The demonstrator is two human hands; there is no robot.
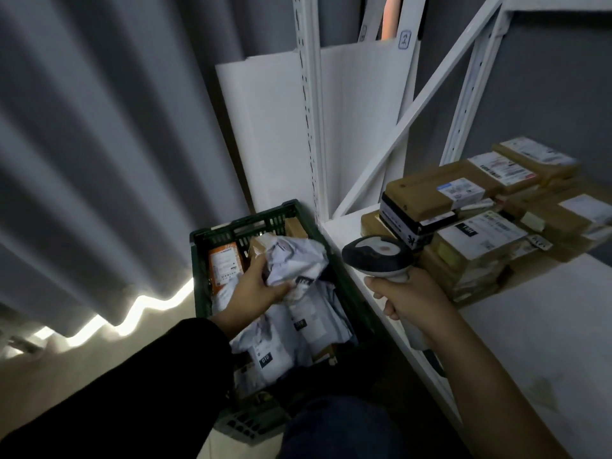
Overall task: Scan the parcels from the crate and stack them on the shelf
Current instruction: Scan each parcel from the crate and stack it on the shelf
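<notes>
**Fingers on the next bag, crate far from empty**

Fingers (281, 289) of my left hand (261, 283) are curled round a crumpled grey mailer bag (294, 256), gripping it at its near end, above the far half of the green crate (245, 223). Whether it has fully cleared the parcels below I cannot tell. My right hand (407, 299) is wrapped round the grip of the scanner (377, 256), held over the shelf's front edge, with its head just beside the bag. No beam shows on the bag, so I judge this parcel is not yet scanned.

Done so far: a stack of brown boxes (463, 207) with printed labels sits at the left end of the shelf (546, 342), piled a few layers high and running toward the back. The nearer part of the shelf board is bare.

Left to do: plenty. The crate stands on the floor against the shelf's left front corner and holds several more grey bags (298, 326), an orange packet (225, 263) propped against its far left wall, and at least one brown box in its far right corner. I would put the job somewhere in its middle stretch: the bag in hand needs its label found and read, then a place on the shelf, and the rest follow one by one.
</notes>
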